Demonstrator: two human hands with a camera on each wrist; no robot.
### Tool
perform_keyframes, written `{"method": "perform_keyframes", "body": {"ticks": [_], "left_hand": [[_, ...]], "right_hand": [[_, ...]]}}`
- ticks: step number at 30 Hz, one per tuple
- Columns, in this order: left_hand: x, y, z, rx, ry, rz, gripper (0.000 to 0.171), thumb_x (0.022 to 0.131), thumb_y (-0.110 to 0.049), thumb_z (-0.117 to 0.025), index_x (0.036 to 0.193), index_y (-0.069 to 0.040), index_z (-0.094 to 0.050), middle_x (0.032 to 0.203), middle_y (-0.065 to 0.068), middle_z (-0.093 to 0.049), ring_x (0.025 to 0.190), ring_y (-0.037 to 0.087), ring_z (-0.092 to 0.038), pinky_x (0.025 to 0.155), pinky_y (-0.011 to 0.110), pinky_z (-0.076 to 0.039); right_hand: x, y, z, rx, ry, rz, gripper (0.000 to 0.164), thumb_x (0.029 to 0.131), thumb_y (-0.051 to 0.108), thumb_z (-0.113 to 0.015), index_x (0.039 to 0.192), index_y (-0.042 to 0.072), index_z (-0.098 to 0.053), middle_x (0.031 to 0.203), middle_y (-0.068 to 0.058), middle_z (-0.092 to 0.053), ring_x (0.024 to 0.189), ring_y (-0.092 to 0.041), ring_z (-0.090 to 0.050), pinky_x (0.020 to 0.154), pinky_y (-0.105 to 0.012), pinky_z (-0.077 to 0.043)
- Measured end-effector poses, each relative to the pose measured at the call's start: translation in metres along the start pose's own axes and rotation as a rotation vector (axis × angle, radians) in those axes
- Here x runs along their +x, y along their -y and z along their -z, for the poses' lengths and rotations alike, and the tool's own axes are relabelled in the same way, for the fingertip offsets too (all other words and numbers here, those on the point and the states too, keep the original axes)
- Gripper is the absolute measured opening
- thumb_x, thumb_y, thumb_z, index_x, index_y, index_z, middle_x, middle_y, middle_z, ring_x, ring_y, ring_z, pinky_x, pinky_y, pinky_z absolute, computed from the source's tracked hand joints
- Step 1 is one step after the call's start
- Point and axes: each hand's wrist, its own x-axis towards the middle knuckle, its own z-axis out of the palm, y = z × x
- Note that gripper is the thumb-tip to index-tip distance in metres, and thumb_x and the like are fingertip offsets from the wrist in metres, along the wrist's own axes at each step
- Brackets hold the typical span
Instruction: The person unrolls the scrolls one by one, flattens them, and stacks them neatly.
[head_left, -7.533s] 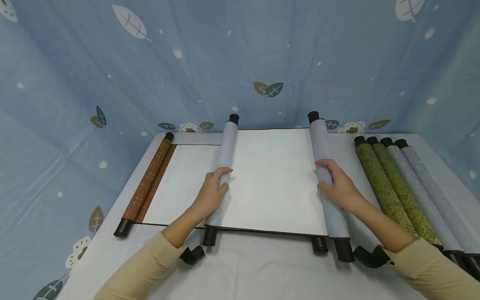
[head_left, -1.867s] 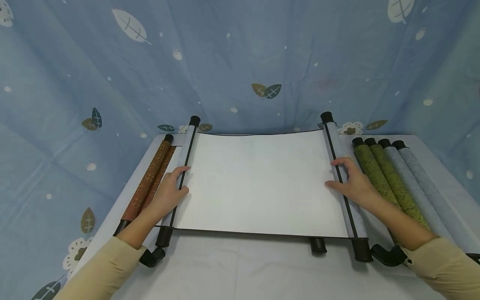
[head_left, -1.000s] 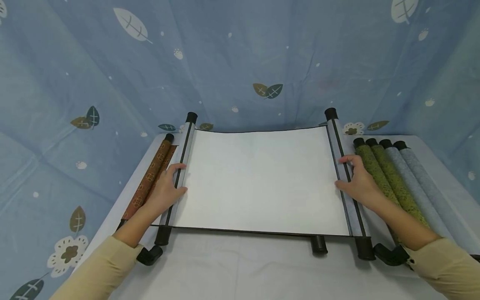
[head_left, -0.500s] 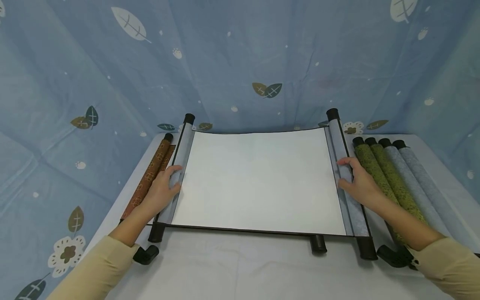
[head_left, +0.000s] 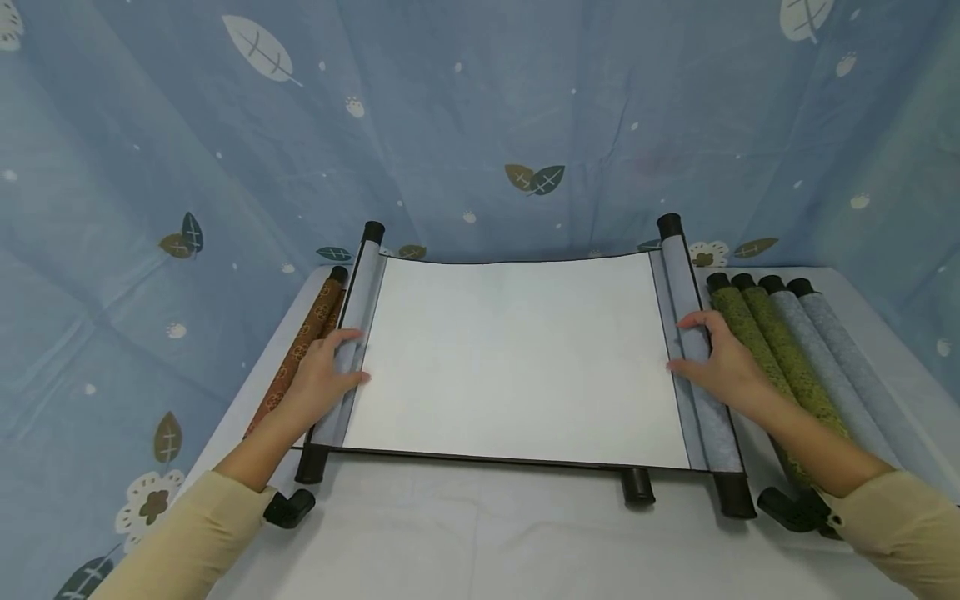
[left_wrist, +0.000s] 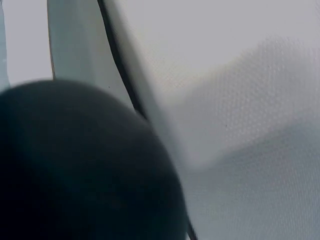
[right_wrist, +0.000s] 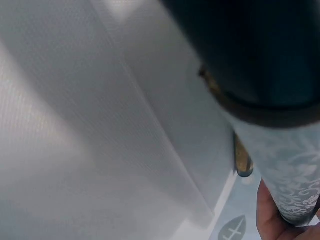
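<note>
A hanging scroll (head_left: 517, 358) lies spread in the head view, a white sheet with narrow light blue strips at both sides. My left hand (head_left: 315, 383) grips its left rod (head_left: 364, 283), thumb and fingers curled over the blue cloth. On the other side, my right hand (head_left: 723, 362) holds the thicker right roller (head_left: 681, 279). In the right wrist view, fingers wrap the far part of that patterned roller (right_wrist: 292, 165), behind its dark end cap (right_wrist: 260, 55). A blurred dark end cap (left_wrist: 85, 165) fills much of the left wrist view.
A brown patterned roller (head_left: 300, 354) lies at the left, and a black rod end (head_left: 637, 487) pokes out beneath the sheet. Two green rolls (head_left: 750, 325) and two blue-grey rolls (head_left: 832, 358) lie at the right. Blue leaf-print cloth (head_left: 465, 125) hangs behind the white table (head_left: 480, 542).
Since the oldest frame, my hands have moved apart with the rods, left one leftward and right one rightward. More white sheet and the blue side strips now show. Over the last half second little has changed.
</note>
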Motion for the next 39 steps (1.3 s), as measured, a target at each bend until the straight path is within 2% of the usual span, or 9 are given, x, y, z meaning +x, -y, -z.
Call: {"method": "perform_keyframes", "body": {"ticks": [3, 6, 11, 16, 20, 26, 33, 39], "left_hand": [[0.001, 0.001, 0.001, 0.016, -0.026, -0.016, 0.058, 0.086, -0.005, -0.065, 0.138, -0.008, -0.039, 0.131, 0.034, -0.037, 0.100, 0.046, -0.050, 0.070, 0.049, -0.046], [0.002, 0.002, 0.004, 0.028, -0.045, -0.026, 0.054, 0.087, -0.004, -0.061, 0.137, -0.008, -0.040, 0.131, 0.034, -0.037, 0.100, 0.046, -0.050, 0.070, 0.049, -0.046], [0.003, 0.005, 0.012, 0.047, -0.045, -0.041, 0.054, 0.089, -0.005, -0.058, 0.139, -0.008, -0.038, 0.130, 0.033, -0.038, 0.108, 0.047, -0.046, 0.075, 0.055, -0.043], [0.005, 0.010, 0.018, 0.091, -0.037, -0.068, 0.053, 0.091, -0.008, -0.054, 0.140, -0.008, -0.036, 0.136, 0.031, -0.040, 0.119, 0.047, -0.042, 0.083, 0.059, -0.041], [0.007, 0.020, 0.021, 0.108, -0.022, -0.081, 0.051, 0.093, -0.009, -0.052, 0.142, -0.006, -0.035, 0.143, 0.027, -0.037, 0.128, 0.047, -0.036, 0.093, 0.061, -0.036], [0.008, 0.034, 0.025, 0.125, -0.012, -0.087, 0.050, 0.095, -0.008, -0.051, 0.142, -0.003, -0.035, 0.142, 0.030, -0.037, 0.127, 0.050, -0.035, 0.095, 0.062, -0.034], [0.008, 0.042, 0.023, 0.181, -0.017, -0.076, 0.049, 0.094, -0.009, -0.050, 0.141, -0.001, -0.037, 0.129, 0.036, -0.044, 0.108, 0.051, -0.049, 0.078, 0.057, -0.044], [0.011, 0.051, 0.019, 0.245, -0.032, -0.068, 0.048, 0.094, -0.009, -0.050, 0.140, -0.002, -0.039, 0.125, 0.036, -0.046, 0.082, 0.039, -0.059, 0.057, 0.042, -0.045]], "right_hand": [[0.000, 0.001, 0.001, 0.006, 0.002, 0.010, 0.062, 0.090, 0.017, -0.064, 0.136, 0.002, -0.026, 0.140, -0.033, -0.029, 0.093, -0.041, -0.047, 0.070, -0.046, -0.038], [-0.001, 0.002, 0.002, 0.006, 0.003, 0.024, 0.058, 0.091, 0.014, -0.061, 0.135, 0.001, -0.026, 0.140, -0.034, -0.028, 0.099, -0.044, -0.046, 0.075, -0.050, -0.038], [0.000, 0.000, 0.003, -0.007, 0.013, 0.044, 0.051, 0.094, 0.014, -0.055, 0.135, 0.001, -0.029, 0.139, -0.033, -0.030, 0.091, -0.041, -0.049, 0.072, -0.047, -0.039], [0.001, 0.000, 0.004, 0.000, 0.018, 0.079, 0.044, 0.094, 0.011, -0.052, 0.133, 0.000, -0.035, 0.138, -0.032, -0.033, 0.095, -0.038, -0.046, 0.073, -0.044, -0.038], [0.003, 0.001, 0.002, 0.037, 0.038, 0.092, 0.042, 0.095, 0.010, -0.052, 0.132, -0.002, -0.035, 0.136, -0.030, -0.033, 0.109, -0.041, -0.040, 0.081, -0.050, -0.036], [0.014, 0.002, -0.007, 0.117, 0.072, 0.118, 0.042, 0.094, 0.006, -0.053, 0.130, -0.006, -0.035, 0.135, -0.030, -0.034, 0.123, -0.043, -0.033, 0.094, -0.055, -0.029], [0.026, -0.002, -0.017, 0.141, 0.126, 0.079, 0.044, 0.093, 0.007, -0.055, 0.132, -0.004, -0.036, 0.139, -0.031, -0.033, 0.119, -0.041, -0.036, 0.091, -0.052, -0.032], [0.031, 0.000, -0.022, 0.201, 0.170, 0.062, 0.048, 0.093, 0.007, -0.055, 0.134, -0.005, -0.033, 0.142, -0.032, -0.027, 0.130, -0.044, -0.025, 0.097, -0.056, -0.028]]}}
